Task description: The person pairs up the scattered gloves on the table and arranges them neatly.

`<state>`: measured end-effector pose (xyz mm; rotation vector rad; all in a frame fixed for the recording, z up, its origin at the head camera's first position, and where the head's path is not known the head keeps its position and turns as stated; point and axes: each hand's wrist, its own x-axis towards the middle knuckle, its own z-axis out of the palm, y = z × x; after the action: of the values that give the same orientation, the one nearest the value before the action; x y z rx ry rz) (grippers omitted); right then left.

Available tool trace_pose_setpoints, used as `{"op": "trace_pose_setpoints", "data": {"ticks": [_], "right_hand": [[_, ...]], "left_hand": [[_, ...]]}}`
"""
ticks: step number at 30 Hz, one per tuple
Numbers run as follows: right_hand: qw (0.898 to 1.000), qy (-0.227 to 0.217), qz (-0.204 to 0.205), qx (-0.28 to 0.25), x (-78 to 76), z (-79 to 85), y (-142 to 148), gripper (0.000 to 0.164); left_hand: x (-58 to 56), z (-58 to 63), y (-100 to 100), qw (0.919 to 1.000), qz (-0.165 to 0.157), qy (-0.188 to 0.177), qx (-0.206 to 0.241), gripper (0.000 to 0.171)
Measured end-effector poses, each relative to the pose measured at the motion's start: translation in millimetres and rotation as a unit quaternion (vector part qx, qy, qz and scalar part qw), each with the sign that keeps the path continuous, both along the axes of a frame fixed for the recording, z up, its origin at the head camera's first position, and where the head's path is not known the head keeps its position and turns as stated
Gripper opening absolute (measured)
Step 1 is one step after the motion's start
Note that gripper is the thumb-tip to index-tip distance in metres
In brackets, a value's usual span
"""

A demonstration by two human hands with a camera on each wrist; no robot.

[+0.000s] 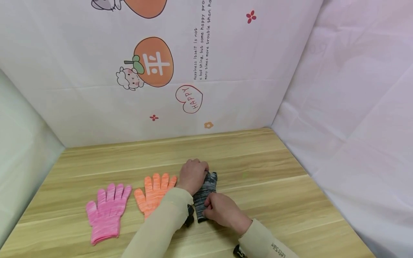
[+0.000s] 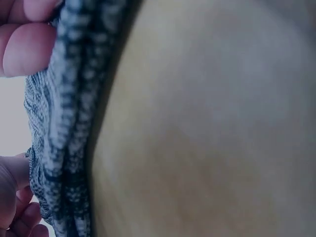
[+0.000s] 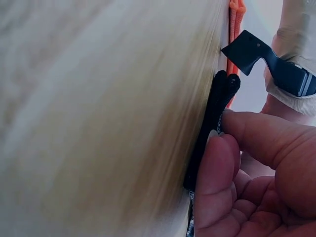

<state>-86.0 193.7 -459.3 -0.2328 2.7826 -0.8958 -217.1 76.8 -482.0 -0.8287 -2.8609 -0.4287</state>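
A black-and-grey knit glove (image 1: 202,196) lies on the wooden table with its dark cuff toward the person. My left hand (image 1: 192,176) is bent over its finger end, and the left wrist view shows those fingertips (image 2: 29,49) pinching the knit. Near the cuff, my right hand (image 1: 224,211) pinches the glove's edge between thumb and index finger. Up close in the right wrist view is the black cuff (image 3: 210,131), right at those fingertips. Part of the glove is hidden under both hands.
An orange glove (image 1: 151,199) lies flat left of the grey one, partly covered by the left sleeve (image 1: 161,222). Farther left lies a pink glove (image 1: 108,215). A printed white cloth (image 1: 226,89) rises behind the table (image 1: 274,186), with plain white cloth on both sides.
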Motion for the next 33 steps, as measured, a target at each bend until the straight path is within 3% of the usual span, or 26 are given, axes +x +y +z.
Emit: {"op": "trace_pose_setpoints", "data": {"ticks": [5,13,18,26,30,33], "right_hand": [[1.000,-0.003,0.003,0.006,-0.8,-0.4,0.8,0.017],[1.000,0.005,0.009,0.005,-0.7,-2.1,2.1,0.017],[1.000,0.006,0.006,0.006,-1.0,-1.9,1.7,0.017],[1.000,0.007,0.007,0.002,0.8,1.5,-0.5,0.018],[1.000,0.004,0.007,0.003,2.4,1.7,-1.1,0.017],[1.000,0.004,0.006,0.004,3.3,3.3,-1.4,0.017]], "left_hand": [[1.1,-0.8,-1.8,0.9994,-0.002,-0.010,0.032,0.011],[0.3,-1.8,-7.2,0.9936,-0.031,-0.064,0.088,0.009],[-0.2,-1.3,-9.5,0.9940,-0.052,-0.072,0.064,0.017],[7.8,6.6,-9.6,0.9985,-0.025,-0.047,-0.010,0.024],[12.6,9.8,-11.2,0.9989,-0.025,-0.038,0.009,0.026],[16.1,16.4,-14.5,0.9974,-0.030,-0.042,0.050,0.028]]}}
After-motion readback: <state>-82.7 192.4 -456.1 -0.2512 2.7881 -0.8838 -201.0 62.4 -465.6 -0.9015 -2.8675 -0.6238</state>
